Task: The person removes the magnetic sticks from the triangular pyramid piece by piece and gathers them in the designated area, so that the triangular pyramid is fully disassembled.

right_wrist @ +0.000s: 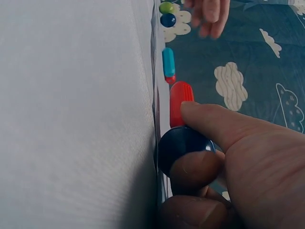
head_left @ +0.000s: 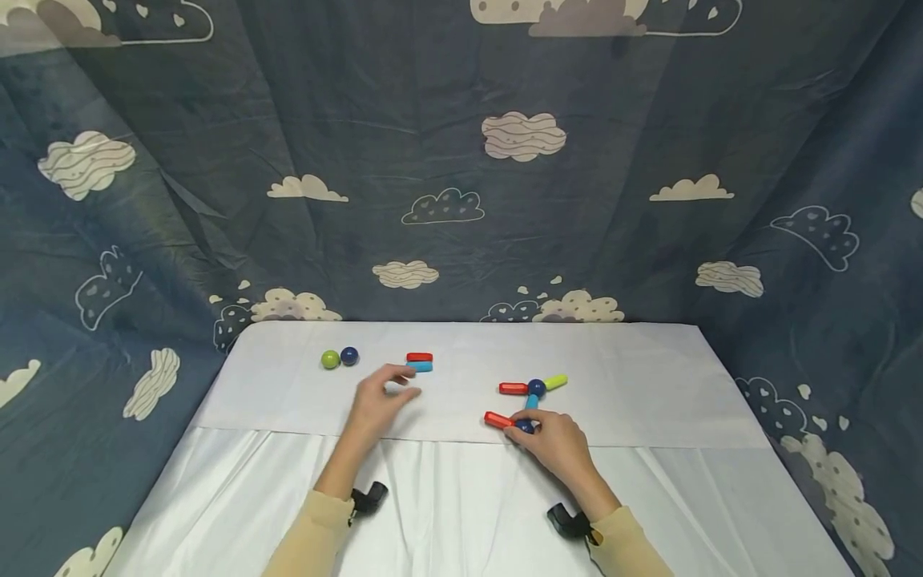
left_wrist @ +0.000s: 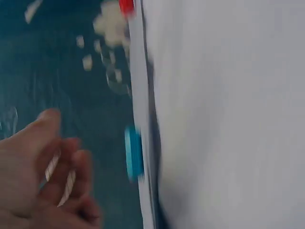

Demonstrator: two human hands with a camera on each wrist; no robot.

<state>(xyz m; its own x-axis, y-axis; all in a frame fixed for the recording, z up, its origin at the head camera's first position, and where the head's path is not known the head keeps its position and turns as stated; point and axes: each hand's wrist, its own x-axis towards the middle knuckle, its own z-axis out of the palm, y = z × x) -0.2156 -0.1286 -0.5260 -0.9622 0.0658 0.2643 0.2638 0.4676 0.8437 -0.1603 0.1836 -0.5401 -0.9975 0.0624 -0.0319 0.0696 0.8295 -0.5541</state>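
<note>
Right hand (head_left: 558, 445) on the blue ball (right_wrist: 183, 150)
You're pinching it against a red stick (head_left: 497, 419); your left hand (head_left: 382, 401) hovers loose and empty near the red-blue pair (head_left: 420, 362).

Glossy, smooth plastic dark blue ball (right_wrist: 183, 148) under my right hand (head_left: 555, 445); matt white cloth (head_left: 461, 497) covers the table; backdrop (head_left: 433, 160) is creased fabric.

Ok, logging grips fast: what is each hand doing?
Left hand: fingers loosely curled, holding nothing.
Right hand: pinching the dark blue ball joined to a red stick.
</note>
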